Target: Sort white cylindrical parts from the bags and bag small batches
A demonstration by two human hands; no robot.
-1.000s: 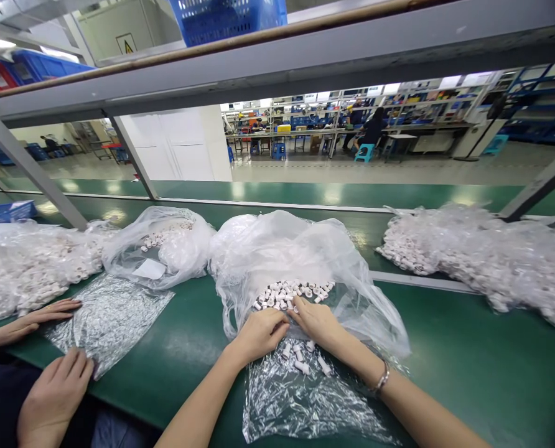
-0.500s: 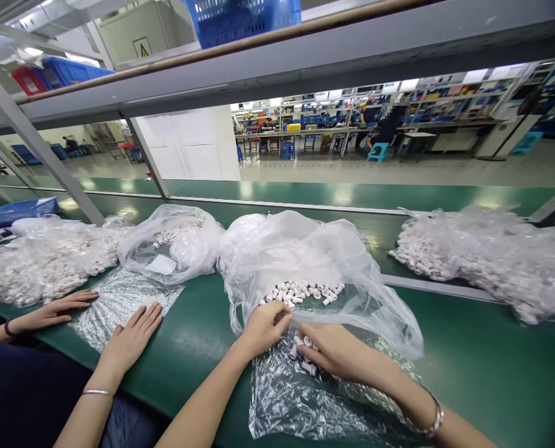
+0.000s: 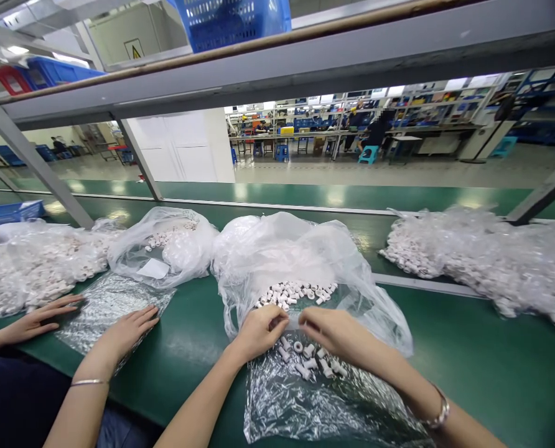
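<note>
The left hand (image 3: 257, 331) and the right hand (image 3: 333, 331) meet fingertip to fingertip at the mouth of a large clear bag (image 3: 300, 261) on the green bench (image 3: 468, 361). Both have fingers curled inward; whether either pinches a piece cannot be told, since the fingertips hide what lies between them. A scatter of small white sleeves (image 3: 311, 359) lies just below the hands, on a crinkled clear sheet (image 3: 315, 404), close under the palms but apart from the fingertips. A bigger heap of the same white pieces (image 3: 298, 292) sits inside the bag, just beyond the knuckles.

To the left, a co-worker's two hands (image 3: 123, 333) rest flat on another clear sheet (image 3: 104, 308), beside a second bag (image 3: 165, 246). A mound of bagged parts (image 3: 483, 261) lies well apart on the right.
</note>
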